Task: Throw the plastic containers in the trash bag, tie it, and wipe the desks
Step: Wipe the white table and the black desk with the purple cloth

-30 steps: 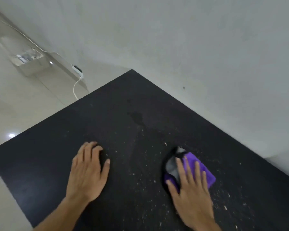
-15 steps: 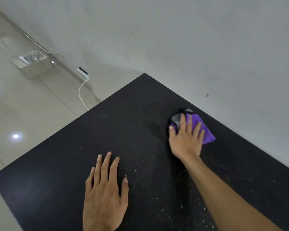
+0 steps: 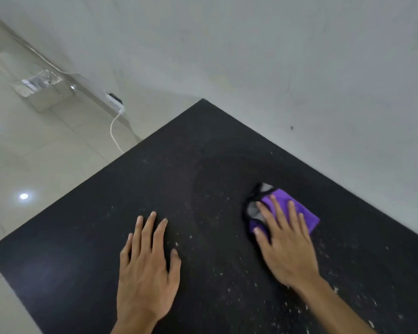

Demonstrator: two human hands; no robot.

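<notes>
Now: folded purple-and-grey cleaning cloth with black trim, right of centre on the speckled black desk top, long axis running upper left to lower right.
Right hand presses flat on the cloth, fingers spread; left hand lies flat, holding nothing. Half a second earlier the cloth was farther up, nearer the grey wall.

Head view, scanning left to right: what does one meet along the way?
Power strip on the floor by the wall → white cable → left hand flat on the black desk → right hand pressing the purple cloth.
</notes>
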